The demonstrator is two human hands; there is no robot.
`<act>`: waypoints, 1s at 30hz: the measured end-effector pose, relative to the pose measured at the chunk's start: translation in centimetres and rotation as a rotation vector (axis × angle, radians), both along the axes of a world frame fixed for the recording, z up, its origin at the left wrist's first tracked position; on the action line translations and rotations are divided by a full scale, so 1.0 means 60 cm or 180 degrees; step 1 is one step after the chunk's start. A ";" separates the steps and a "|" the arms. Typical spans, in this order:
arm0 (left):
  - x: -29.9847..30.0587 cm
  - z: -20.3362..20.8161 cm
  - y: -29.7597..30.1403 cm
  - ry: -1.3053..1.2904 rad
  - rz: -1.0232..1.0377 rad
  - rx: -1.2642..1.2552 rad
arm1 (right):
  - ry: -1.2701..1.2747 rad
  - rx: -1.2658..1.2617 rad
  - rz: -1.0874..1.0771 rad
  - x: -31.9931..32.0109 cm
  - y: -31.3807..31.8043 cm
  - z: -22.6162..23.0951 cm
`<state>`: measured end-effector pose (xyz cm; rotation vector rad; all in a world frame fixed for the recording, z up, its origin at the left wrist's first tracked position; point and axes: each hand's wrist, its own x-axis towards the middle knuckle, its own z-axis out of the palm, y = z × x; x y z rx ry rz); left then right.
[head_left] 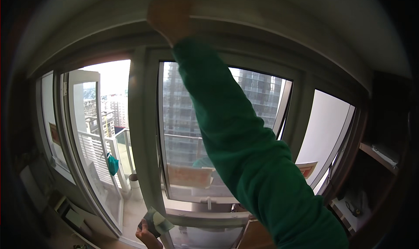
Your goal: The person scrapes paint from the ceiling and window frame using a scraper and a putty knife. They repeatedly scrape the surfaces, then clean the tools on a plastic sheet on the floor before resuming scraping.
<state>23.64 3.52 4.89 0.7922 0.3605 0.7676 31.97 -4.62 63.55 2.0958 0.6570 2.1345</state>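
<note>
Green-sleeved right hand (pixel 170 15) near beam (pixel 253 15) lower edge, grip unreadable; left hand (pixel 146 235) pinches flat piece (pixel 159 223). Likely reaching step; calls for steadiness.

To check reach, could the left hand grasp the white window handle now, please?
Probably not readily: the left hand holds a flat item, occupying its grip, though nothing visibly covers the white window handle.

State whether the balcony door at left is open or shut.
Open: the balcony door stands swung outward, leaving a gap before the thick window post.
</note>
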 end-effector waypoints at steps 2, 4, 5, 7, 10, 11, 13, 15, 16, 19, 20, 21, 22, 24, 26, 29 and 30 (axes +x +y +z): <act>-0.012 -0.005 0.005 -0.0015 0.0048 -0.0023 | 0.0022 -0.0321 -0.0026 -0.002 0.023 -0.012; -0.029 -0.024 0.017 -0.0059 0.0109 -0.0051 | 0.0051 -0.0631 -0.0010 -0.005 0.043 -0.027; -0.045 -0.032 0.027 -0.0013 0.0198 -0.0088 | -0.0229 -0.0599 0.0059 -0.010 0.042 -0.039; -0.085 -0.051 0.049 0.0090 0.0390 -0.0131 | -0.0773 -0.0479 0.0213 -0.005 -0.003 -0.070; -0.099 -0.070 0.049 0.0206 0.0320 -0.0167 | -0.1442 -0.0719 -0.0129 0.042 -0.091 -0.025; -0.094 -0.074 0.048 0.0222 0.0250 -0.0163 | -0.1644 -0.0793 -0.0165 0.078 -0.110 -0.008; -0.088 -0.081 0.046 0.0249 0.0078 -0.0094 | -0.1894 -0.0859 -0.0320 0.100 -0.132 -0.008; -0.079 -0.090 0.039 0.0276 -0.0147 -0.0015 | -0.1999 -0.0890 -0.0571 0.095 -0.144 -0.044; -0.072 -0.093 0.033 0.0281 -0.0273 0.0042 | -0.1881 -0.0867 -0.0591 0.090 -0.147 -0.060; -0.072 -0.099 0.033 0.0329 -0.0502 0.0247 | -0.1203 -0.0757 -0.0697 0.056 -0.155 -0.110; -0.072 -0.100 0.034 0.0334 -0.0554 0.0291 | -0.0800 -0.0737 -0.0761 0.046 -0.167 -0.118; -0.072 -0.102 0.037 0.0348 -0.0591 0.0335 | -0.0396 -0.0711 -0.0811 0.037 -0.180 -0.119; -0.073 -0.107 0.041 0.0335 -0.0602 0.0357 | -0.0388 -0.0228 -0.0943 0.020 -0.196 -0.110; -0.073 -0.120 0.052 0.0233 -0.0607 0.0318 | -0.0885 0.0226 -0.1383 0.011 -0.268 -0.076; -0.067 -0.133 0.059 0.0060 -0.0670 0.0249 | -0.2291 -0.0249 -0.1606 0.021 -0.392 -0.008; -0.052 -0.095 0.054 0.0376 -0.0727 0.0084 | -0.1988 0.0009 -0.1344 0.018 -0.393 0.026; -0.053 -0.099 0.059 0.0351 -0.0714 0.0065 | -0.1364 0.0368 -0.1255 0.019 -0.371 0.026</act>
